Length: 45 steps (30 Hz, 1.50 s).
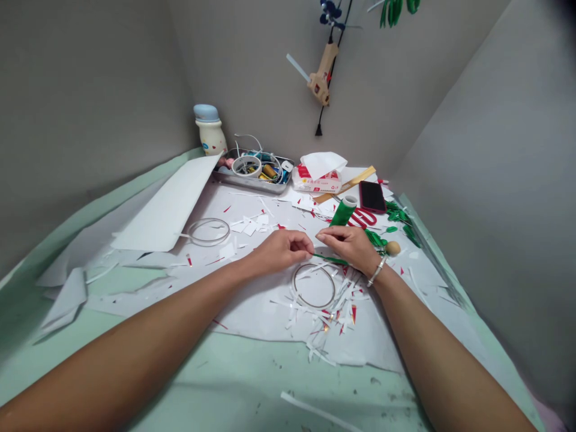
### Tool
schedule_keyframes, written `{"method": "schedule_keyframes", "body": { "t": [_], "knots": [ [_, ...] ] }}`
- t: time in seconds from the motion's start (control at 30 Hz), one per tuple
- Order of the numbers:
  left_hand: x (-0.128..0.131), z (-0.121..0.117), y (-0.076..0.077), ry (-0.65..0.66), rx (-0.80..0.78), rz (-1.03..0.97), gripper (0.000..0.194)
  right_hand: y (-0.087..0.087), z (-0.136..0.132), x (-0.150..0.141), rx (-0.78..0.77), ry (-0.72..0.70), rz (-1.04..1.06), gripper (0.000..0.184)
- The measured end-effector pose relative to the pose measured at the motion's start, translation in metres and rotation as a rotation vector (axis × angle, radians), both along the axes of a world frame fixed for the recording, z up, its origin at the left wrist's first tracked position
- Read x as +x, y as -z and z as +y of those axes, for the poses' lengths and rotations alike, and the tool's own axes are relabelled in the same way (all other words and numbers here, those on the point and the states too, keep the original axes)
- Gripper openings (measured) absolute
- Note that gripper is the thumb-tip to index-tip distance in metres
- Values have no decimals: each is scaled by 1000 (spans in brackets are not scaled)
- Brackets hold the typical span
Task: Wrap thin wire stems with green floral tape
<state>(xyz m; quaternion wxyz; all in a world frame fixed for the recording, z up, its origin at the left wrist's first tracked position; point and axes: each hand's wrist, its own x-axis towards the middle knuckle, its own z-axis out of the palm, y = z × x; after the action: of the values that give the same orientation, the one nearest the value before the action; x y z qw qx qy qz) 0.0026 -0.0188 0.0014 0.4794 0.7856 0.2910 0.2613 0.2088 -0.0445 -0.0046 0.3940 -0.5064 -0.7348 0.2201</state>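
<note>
My left hand point(288, 247) is closed in a pinch on the end of a thin green stem point(330, 259). That stem runs rightward and passes below my right hand point(351, 245). The right fingers are pressed together a little above it, and whatever they hold is too small to make out. Just behind the right hand stands a spool of green thread point(344, 212). Green leaf-shaped pieces point(374, 239) and a round tan ball point(393, 248) lie beside the right wrist. In front of both hands, a coil of thin wire point(314, 287) rests on the paper.
Paper scraps point(344, 306) litter the white sheet. Red-handled scissors point(362, 218), a phone point(372, 197) and a tissue pack point(317, 179) lie behind. A metal tray point(252, 181) holds tape and spools. A second coil point(209, 231) is at left; a glue gun point(323, 75) hangs above.
</note>
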Motion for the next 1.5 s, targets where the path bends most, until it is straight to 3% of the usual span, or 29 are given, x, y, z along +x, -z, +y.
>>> {"method": "schedule_keyframes", "body": {
  "t": [0.17, 0.3, 0.4, 0.5, 0.63, 0.73, 0.83, 1.0, 1.13, 1.23, 1.37, 1.5],
  "knots": [
    [1, 3, -6, -166, -93, -107, 14, 1, -4, -5, -48, -70, -114, 23],
    [-1, 8, -3, -388, 35, -44, 13, -3, -11, -17, -23, -174, -204, 18],
    [-2, 11, -1, -452, 152, 73, 11, -6, -15, -21, 37, -204, -227, 15],
    [-3, 10, 1, -407, 228, 168, 13, -8, -15, -20, 108, -177, -215, 16],
    [-2, 4, 4, -211, 274, 186, 13, -10, -12, -15, 150, -89, -122, 18],
    [0, -1, 4, -60, 204, 115, 11, -8, -7, -9, 114, -16, -75, 20],
    [0, -3, 1, -3, 66, 35, 10, -5, -3, -3, 54, 13, -54, 24],
    [0, 1, -6, -95, -83, -89, 13, 0, -3, -4, -38, -63, -102, 27],
    [0, 5, -5, -318, 4, -93, 14, -3, -10, -14, -22, -154, -199, 20],
    [-2, 7, -2, -416, 123, 4, 12, -6, -14, -20, 34, -197, -212, 16],
    [-2, 8, 1, -392, 236, 144, 12, -9, -15, -19, 111, -144, -199, 17],
    [0, 1, 3, -198, 277, 151, 13, -11, -11, -13, 136, -92, -135, 18]
  ]
}}
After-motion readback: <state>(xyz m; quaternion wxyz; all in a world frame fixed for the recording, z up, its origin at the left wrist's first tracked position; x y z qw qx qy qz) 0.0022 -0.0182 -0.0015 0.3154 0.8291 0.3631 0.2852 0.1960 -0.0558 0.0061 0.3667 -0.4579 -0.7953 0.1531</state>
